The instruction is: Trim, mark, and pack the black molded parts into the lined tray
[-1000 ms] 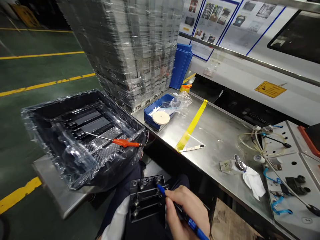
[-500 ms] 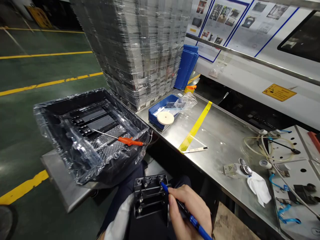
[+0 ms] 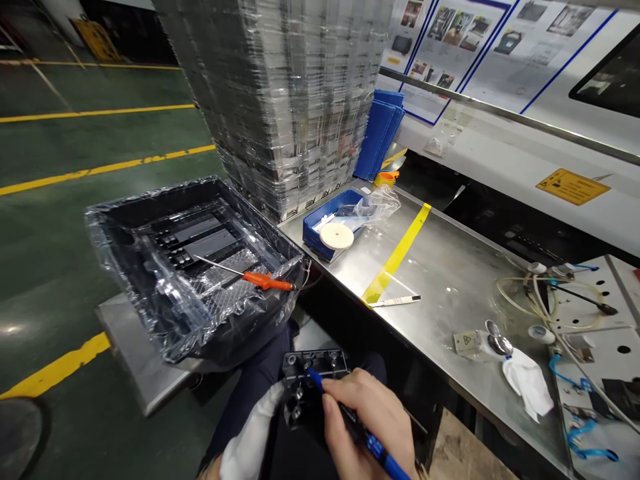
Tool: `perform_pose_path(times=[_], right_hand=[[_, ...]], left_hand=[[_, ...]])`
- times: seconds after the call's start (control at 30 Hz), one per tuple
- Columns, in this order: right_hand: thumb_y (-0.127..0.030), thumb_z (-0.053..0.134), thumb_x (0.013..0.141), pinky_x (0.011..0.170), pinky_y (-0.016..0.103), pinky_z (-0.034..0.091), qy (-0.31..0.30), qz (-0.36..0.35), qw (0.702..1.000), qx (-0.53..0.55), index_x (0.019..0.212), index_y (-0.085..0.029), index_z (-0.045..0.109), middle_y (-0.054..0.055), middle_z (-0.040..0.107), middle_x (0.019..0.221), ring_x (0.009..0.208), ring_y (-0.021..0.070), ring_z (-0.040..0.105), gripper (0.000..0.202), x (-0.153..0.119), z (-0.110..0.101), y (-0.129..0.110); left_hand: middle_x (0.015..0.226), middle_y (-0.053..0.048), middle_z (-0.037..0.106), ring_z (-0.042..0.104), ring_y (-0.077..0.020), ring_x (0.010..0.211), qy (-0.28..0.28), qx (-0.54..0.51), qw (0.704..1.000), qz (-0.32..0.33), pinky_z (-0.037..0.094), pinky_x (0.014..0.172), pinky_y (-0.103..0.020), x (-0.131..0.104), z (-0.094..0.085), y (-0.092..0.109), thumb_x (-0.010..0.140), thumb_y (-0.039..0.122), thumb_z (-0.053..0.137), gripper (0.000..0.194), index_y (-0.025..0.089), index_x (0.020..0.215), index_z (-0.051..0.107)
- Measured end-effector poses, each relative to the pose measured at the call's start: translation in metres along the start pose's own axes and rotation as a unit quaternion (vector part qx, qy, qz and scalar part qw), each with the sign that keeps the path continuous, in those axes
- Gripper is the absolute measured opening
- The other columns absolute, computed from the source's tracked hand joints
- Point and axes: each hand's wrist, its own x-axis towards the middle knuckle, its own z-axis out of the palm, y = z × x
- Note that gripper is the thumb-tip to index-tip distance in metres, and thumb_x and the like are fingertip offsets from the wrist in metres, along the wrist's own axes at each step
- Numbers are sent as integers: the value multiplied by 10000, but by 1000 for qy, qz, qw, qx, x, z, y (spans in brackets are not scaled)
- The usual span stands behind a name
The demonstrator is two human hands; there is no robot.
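Where the right hand grips: while the bare thumb and fingers of the right hand (image 3: 373,417) pinch the pen (image 3: 381,452), its blue front end points at the top row of the part.
Left hand: gloved in white, the left hand (image 3: 253,433) has its fingertips at the left edge of the part; I cannot tell how far they close on it.
Part: black, with metal-ringed holes, the part (image 3: 295,393) lies between the two hands, over the person's dark-clad legs (image 3: 250,383), partly hidden by the right hand.
Left beyond the grip: a black bin (image 3: 155,193) lined with clear plastic; inside are dark flat pieces (image 3: 213,245), and an orange-handled tool (image 3: 267,281) lies across it.
Ahead of the grip: a metal bench (image 3: 445,320) with a yellow stripe (image 3: 400,257), and a pale stick (image 3: 399,301) touching its near end.
Farther ahead: a blue box (image 3: 315,243) with a cream disc (image 3: 337,236) and a clear bag (image 3: 383,205); behind it, a plastic-wrapped stack (image 3: 300,100) and blue sheets (image 3: 380,133).
Right of the grip: a white cloth (image 3: 529,383) on the bench, then pale hoses (image 3: 505,291); nearer, a brown board (image 3: 465,447).
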Motion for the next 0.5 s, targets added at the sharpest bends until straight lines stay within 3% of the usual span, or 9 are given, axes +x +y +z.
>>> perform_pose_path(times=[0.17, 0.4, 0.5], right_hand=[[-81, 642, 874, 592, 259, 527, -10, 0, 1000, -12, 998, -195, 704, 16, 689, 742, 629, 137, 642, 180, 1, -2, 4], [-101, 673, 874, 515, 274, 463, -71, -24, 996, -46, 1021, -156, 736, 37, 646, 700, 579, 145, 577, 169, 18, 1, 5], [-103, 658, 879, 504, 271, 460, -69, -24, 997, -39, 998, -170, 735, 33, 650, 692, 568, 143, 575, 156, 17, 2, 4]], left_hand=[[1042, -132, 773, 610, -333, 1227, -14, -12, 1000, 0, 318, 1167, -429, 3, -10, -1, 879, 465, 660, 405, 108, 1018, 794], [1050, -58, 779, 631, -262, 1190, 112, 63, 987, 98, 349, 1138, -331, 6, -28, -4, 892, 415, 671, 394, 143, 1170, 740], [1046, -62, 779, 636, -276, 1178, 113, 60, 987, 100, 367, 1123, -343, 5, -25, -5, 870, 393, 699, 391, 132, 1157, 743]])
